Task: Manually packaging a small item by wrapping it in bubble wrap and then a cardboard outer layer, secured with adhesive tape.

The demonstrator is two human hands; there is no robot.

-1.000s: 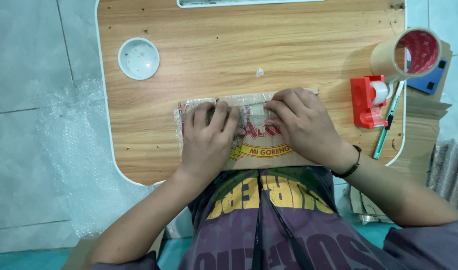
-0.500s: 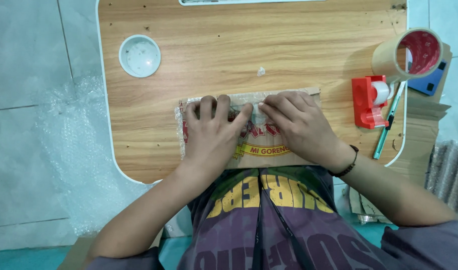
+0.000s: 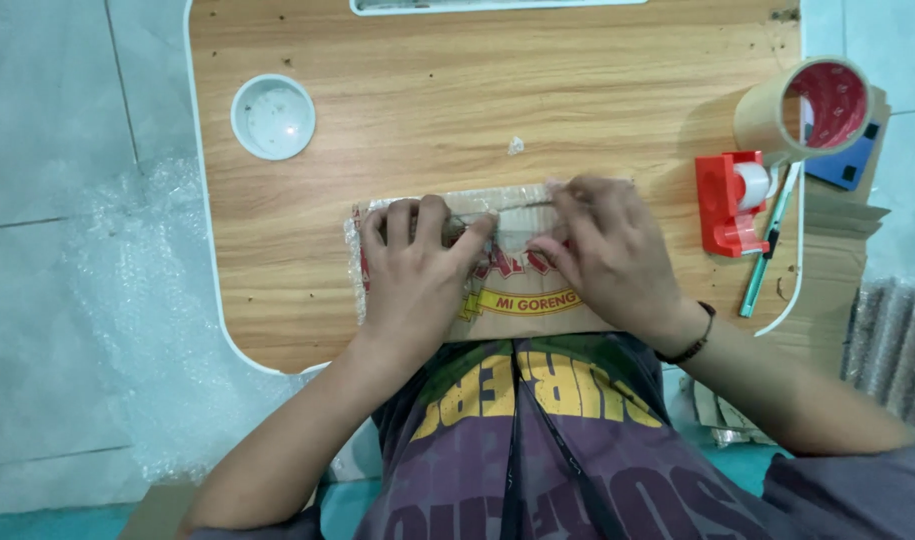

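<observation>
A flat cardboard parcel [image 3: 522,310] wrapped in bubble wrap lies near the front edge of the small wooden table [image 3: 397,110]. My left hand [image 3: 417,275] lies flat on the parcel's left half, fingers spread and pointing away from me. My right hand [image 3: 602,255] rests on the right half, its fingertips pinching at the wrap along the parcel's far edge near the middle. Both hands press down on the parcel and cover most of its top.
A red tape dispenser [image 3: 729,203] and a big roll of brown tape [image 3: 802,108] sit at the table's right edge, with a green pen [image 3: 762,270] beside them. A white round cup holder [image 3: 272,116] is at far left. Bubble wrap [image 3: 137,330] lies on the tiled floor to the left.
My left hand has slid slightly left and flattened on the parcel. My right hand's fingers have shifted toward the middle of the far edge.
</observation>
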